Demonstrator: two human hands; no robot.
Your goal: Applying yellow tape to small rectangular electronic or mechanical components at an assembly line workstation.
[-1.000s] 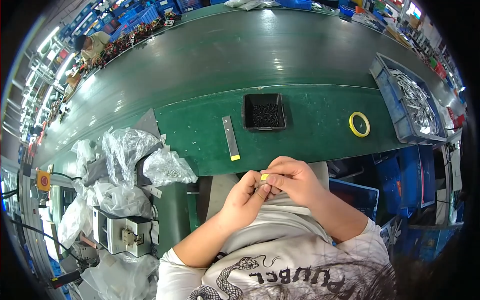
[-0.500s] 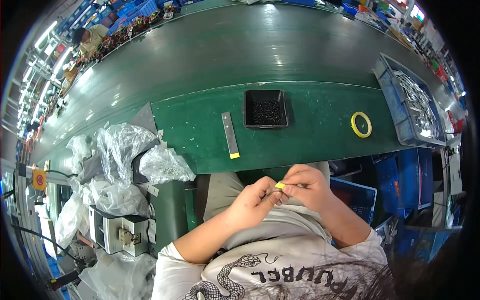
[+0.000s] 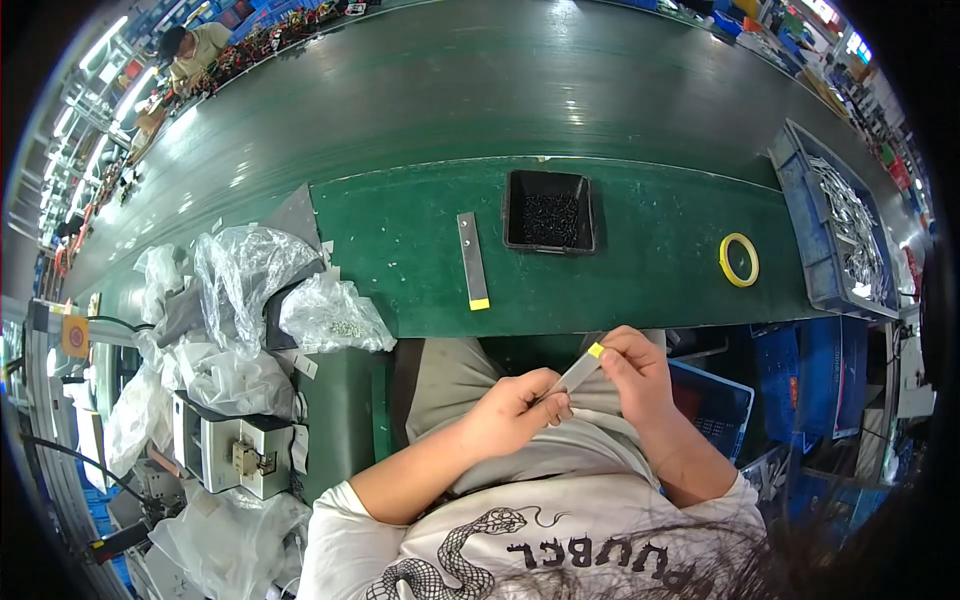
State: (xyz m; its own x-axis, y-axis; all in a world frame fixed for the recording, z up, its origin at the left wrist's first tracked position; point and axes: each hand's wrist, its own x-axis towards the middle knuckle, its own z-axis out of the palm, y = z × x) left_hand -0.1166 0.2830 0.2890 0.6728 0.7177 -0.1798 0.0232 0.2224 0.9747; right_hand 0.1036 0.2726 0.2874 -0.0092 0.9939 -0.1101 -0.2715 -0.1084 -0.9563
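While diag., metal strip [image 3: 579, 374], yellow end [image 3: 596, 350] up-R

Strip [image 3: 578, 375]: its near end is hiding inside the left hand [image 3: 512, 408];
Right hand [image 3: 641, 378]: I'm not making out whether its fingertips are pinching or merely touching the yellow end [image 3: 596, 350];
Black bits [image 3: 550, 220]: they're looking too small to tell apart;
Co-worker [image 3: 195, 50]: the hands are blurring into clutter;
Shirt [image 3: 540, 570]: the lower edge is cutting it off; loose hair is veiling its print.
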